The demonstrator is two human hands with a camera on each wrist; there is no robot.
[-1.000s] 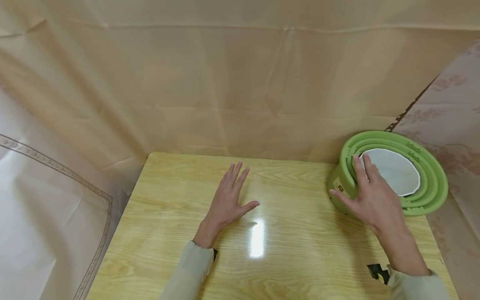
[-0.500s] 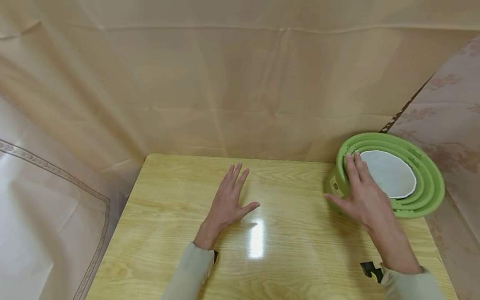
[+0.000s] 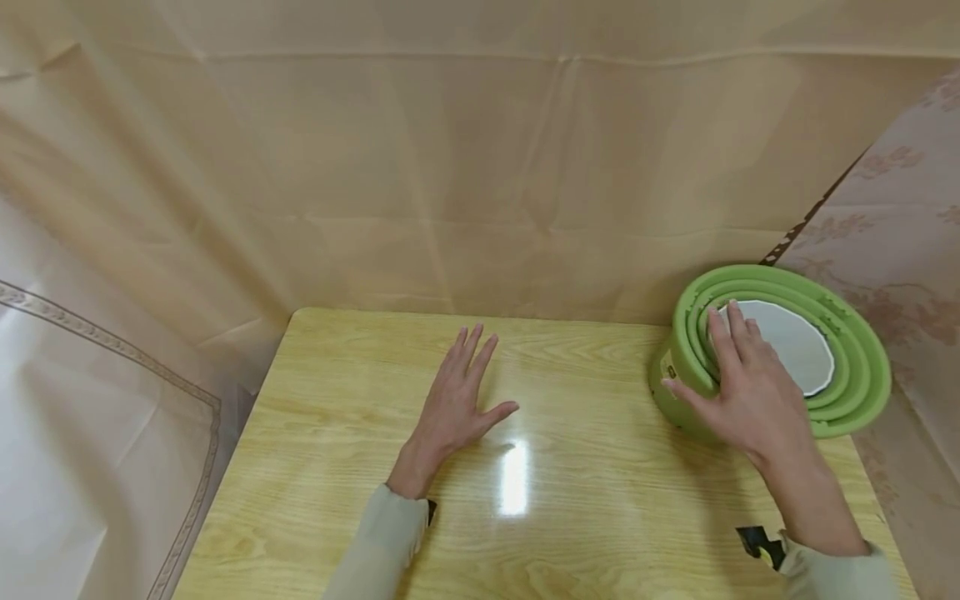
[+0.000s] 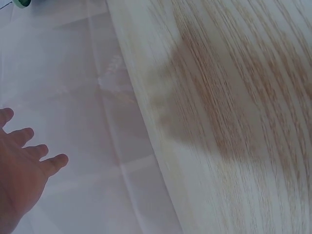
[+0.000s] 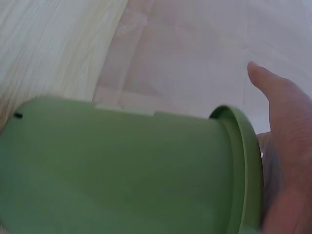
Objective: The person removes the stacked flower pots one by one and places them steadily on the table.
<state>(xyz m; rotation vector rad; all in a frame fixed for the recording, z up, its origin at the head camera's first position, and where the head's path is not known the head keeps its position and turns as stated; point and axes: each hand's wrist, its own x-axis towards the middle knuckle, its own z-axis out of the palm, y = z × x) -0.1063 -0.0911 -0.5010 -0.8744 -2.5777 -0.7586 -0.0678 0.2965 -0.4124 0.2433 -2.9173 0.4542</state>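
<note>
Nested green pots (image 3: 861, 367) stand at the far right corner of the desk (image 3: 337, 392), one rim sitting inside another, with a pale disc (image 3: 798, 346) in the middle. Seen from above, the outermost rim leans out past the right edge of the desk, and its back comes right up by the beige covering (image 3: 450, 167) that hangs behind the desk's far edge. So the room on those two sides looks tight; towards the desk's middle there is a broad run of wood grain. A small yellowish label (image 3: 670, 368) marks the wall that faces the desk's middle.

The right hand (image 3: 750, 396) is over the near left part of the rims, above the desk's right side. Its fingers are straight, the thumb held well apart from them, and the fingertips cross the left margin of the disc. Whether they touch it, I can't tell. The left hand (image 3: 453, 404) is over the middle of the desk, fingers straight and spread, thumb out to the side, with plenty of width on either side before the desk's edges and well apart from the pots.

Pale sleeves (image 3: 378, 537) reach in over the desk's near part, a dark strap piece (image 3: 761, 546) showing by the right wrist. Flowered covering (image 3: 918, 200) hangs beyond the desk's right edge, white covering (image 3: 75, 433) beyond its left.
</note>
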